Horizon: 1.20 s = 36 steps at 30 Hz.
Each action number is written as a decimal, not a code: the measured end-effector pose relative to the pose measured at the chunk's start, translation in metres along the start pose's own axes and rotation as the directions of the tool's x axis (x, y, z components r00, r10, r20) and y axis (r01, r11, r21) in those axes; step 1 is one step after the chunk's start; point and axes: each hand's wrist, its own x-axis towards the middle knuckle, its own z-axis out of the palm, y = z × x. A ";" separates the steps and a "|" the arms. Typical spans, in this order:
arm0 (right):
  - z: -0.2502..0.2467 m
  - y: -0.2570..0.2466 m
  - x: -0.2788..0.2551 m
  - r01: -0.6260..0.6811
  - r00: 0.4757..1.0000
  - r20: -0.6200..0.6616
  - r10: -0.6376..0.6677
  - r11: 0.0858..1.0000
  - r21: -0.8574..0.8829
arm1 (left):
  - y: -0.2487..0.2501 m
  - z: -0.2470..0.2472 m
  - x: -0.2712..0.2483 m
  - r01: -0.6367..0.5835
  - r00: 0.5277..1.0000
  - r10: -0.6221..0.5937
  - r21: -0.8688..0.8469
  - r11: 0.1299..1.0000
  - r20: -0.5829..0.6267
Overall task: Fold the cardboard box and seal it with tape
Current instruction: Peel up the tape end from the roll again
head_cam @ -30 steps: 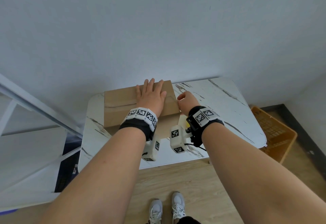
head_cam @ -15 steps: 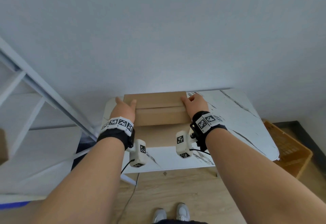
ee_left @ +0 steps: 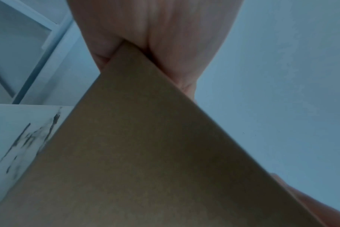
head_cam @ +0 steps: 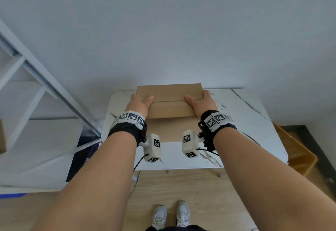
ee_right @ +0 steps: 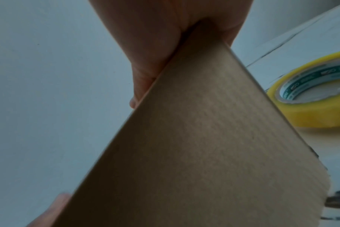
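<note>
A flattened brown cardboard box [head_cam: 169, 103] stands tilted up off the white marble table [head_cam: 254, 121], its top edge near the wall. My left hand [head_cam: 140, 103] grips its left edge, thumb on the near face. My right hand [head_cam: 201, 101] grips the right edge the same way. The left wrist view shows the cardboard [ee_left: 145, 153] held between thumb and fingers. In the right wrist view the cardboard [ee_right: 184, 145] fills the middle, and a yellow tape roll [ee_right: 311, 95] lies on the table just right of it; the head view does not show the roll.
A white metal shelf frame [head_cam: 45, 88] stands at the left. An orange plastic crate [head_cam: 294, 150] sits on the floor right of the table. The grey wall rises directly behind the table. My shoes [head_cam: 171, 214] are on the wooden floor below.
The left hand left the top face and took the box's left edge; the right hand took the right edge. The cardboard has been raised from lying flat and centred.
</note>
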 end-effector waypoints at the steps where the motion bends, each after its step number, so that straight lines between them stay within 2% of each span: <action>1: 0.000 0.000 0.000 -0.001 1.000 0.008 0.001 1.000 0.001 | 0.000 -0.001 0.000 0.003 1.000 -0.003 -0.013 1.000 -0.005; 7: 0.001 0.008 0.003 -0.080 0.996 -0.032 0.080 0.997 -0.019 | -0.007 -0.006 0.000 0.023 0.999 -0.020 -0.071 0.997 0.035; 13: 0.001 0.010 0.006 -0.071 0.997 -0.036 0.070 0.997 -0.013 | -0.008 0.003 0.007 -0.016 0.999 0.016 -0.001 1.000 -0.046; 19: -0.007 0.008 0.007 -0.090 0.996 0.028 0.090 0.996 0.006 | -0.004 0.007 0.012 0.064 0.995 -0.068 -0.059 0.996 -0.067; 24: -0.012 0.004 0.005 -0.063 0.989 -0.133 0.065 0.998 0.024 | 0.006 0.011 0.014 0.184 0.975 -0.200 -0.149 0.971 -0.100; 28: -0.014 -0.001 0.008 0.031 0.993 -0.110 -0.031 1.000 -0.002 | 0.013 0.013 0.013 0.195 0.963 -0.232 -0.238 0.951 -0.137; 32: -0.017 -0.003 0.010 0.067 0.996 -0.047 -0.070 0.996 -0.052 | 0.018 0.009 0.013 0.088 0.969 -0.127 -0.181 0.979 -0.214; 34: -0.018 -0.003 0.011 0.065 0.997 -0.028 -0.066 0.997 -0.032 | 0.020 0.008 0.015 -0.012 0.961 -0.002 -0.049 0.999 -0.276; 36: -0.021 0.000 0.012 0.050 0.998 -0.047 -0.050 0.999 0.001 | 0.025 0.010 0.015 -0.128 0.933 0.172 0.153 0.980 -0.316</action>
